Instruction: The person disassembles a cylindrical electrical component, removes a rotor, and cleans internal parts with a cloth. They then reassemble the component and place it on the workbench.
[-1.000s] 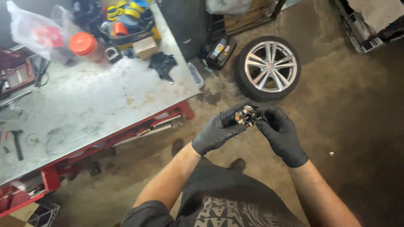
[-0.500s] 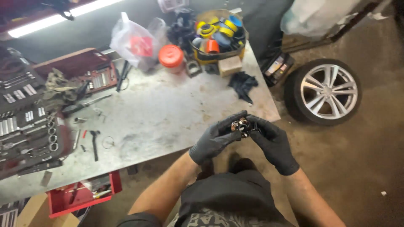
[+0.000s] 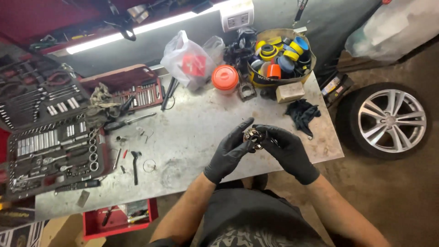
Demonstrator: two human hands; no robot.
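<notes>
Surface (image 3: pixel 192 137) of scuffed grey metal fills the middle of the room, with a tyre on a silver wheel (image 3: pixel 386 120) lying on the floor off its right edge. An open socket case (image 3: pixel 50 146) covers the left edge. At the back right corner sits a tub of tape rolls (image 3: pixel 280 57), with an orange lid (image 3: pixel 225 77) and a plastic bag (image 3: pixel 190 59) just beside it. A black rag (image 3: pixel 302 114) lies near the right edge. Above the front edge, both gloved hands meet: the left hand (image 3: pixel 228 155) and right hand (image 3: pixel 288 153) have their fingers clamped together around a small metal part (image 3: pixel 253 136), held just clear of the surface.
</notes>
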